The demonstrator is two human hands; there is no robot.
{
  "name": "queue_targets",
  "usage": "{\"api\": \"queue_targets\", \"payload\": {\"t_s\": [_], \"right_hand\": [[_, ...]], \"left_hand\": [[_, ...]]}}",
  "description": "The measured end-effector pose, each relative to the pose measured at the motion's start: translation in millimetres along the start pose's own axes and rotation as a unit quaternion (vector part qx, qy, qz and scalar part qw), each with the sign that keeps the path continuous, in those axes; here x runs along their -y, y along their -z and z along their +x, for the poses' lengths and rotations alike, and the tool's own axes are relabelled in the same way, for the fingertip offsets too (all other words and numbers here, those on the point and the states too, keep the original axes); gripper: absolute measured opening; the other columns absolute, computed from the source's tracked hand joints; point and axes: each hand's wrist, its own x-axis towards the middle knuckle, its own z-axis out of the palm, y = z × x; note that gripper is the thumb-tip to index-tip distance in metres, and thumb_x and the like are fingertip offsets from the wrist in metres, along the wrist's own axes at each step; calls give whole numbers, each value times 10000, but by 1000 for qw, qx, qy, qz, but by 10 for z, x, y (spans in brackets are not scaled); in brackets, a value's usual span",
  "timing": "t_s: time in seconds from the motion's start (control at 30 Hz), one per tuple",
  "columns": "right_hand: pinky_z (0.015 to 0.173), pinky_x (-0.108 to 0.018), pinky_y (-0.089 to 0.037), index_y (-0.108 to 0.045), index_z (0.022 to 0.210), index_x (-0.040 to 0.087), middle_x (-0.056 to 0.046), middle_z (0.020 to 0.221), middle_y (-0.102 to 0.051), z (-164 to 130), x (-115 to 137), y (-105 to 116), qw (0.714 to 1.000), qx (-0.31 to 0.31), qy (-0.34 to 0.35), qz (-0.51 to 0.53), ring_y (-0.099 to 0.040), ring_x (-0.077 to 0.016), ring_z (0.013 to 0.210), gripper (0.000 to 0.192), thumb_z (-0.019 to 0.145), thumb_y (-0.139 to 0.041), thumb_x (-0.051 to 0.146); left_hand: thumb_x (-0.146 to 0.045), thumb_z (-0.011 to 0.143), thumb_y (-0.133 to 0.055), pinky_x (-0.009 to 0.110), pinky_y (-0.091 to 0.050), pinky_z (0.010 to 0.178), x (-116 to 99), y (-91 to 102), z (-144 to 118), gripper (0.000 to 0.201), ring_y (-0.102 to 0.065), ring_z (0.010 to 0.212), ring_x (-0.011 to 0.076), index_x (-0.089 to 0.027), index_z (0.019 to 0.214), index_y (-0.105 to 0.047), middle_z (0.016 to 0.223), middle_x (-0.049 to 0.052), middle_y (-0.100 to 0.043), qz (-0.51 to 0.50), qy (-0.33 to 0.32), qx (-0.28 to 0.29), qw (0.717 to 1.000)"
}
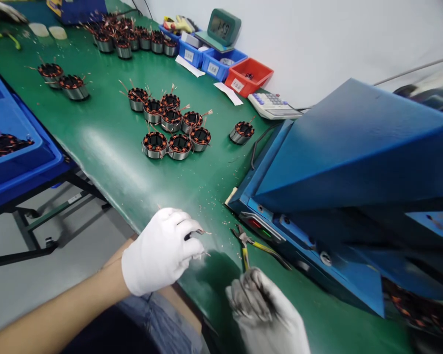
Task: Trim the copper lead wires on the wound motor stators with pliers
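My left hand (166, 250), in a white glove, is curled round a wound motor stator that its fingers almost wholly hide. Thin copper wire ends (205, 232) stick out past the fingertips, above the front edge of the bench. My right hand (260, 300), in a glove with grey-stained fingers, is closed and slightly blurred; whatever may be inside it is hidden. Just beyond its knuckles lie cutting pliers (244, 239) with yellow handles spread apart. One handle runs down to the right hand, and I cannot tell whether they touch.
Wound stators (172, 120) stand grouped on the green bench (110, 157); one stator (241, 132) stands apart. A blue machine (317, 196) fills the right side. Parts bins (249, 76), a calculator (273, 105) and a clock (224, 27) line the wall. Another person's gloved hand (3, 11) shows at top left.
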Motion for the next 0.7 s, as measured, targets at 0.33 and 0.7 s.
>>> {"api": "queue_targets", "payload": {"t_s": [0.33,0.7], "right_hand": [[694,-290,-470,-647,597,196,-28,631,-651,-118,-308,190,975,-39,115,-187,-582,-184,644,351,803,-631,479],[665,-315,-545,-682,1029,207,-60,856,-738,19,-271,-94,950,12,104,-294,-674,-223,741,387,650,-705,283]], "left_hand": [[-166,806,-547,540,-270,1057,-381,101,-154,294,-393,1228,333,-200,1095,-589,1255,52,-557,80,76,25,994],[-69,720,-558,494,-433,855,-218,138,-74,137,-400,1210,354,-172,794,-610,1258,110,-535,105,17,81,991]]}}
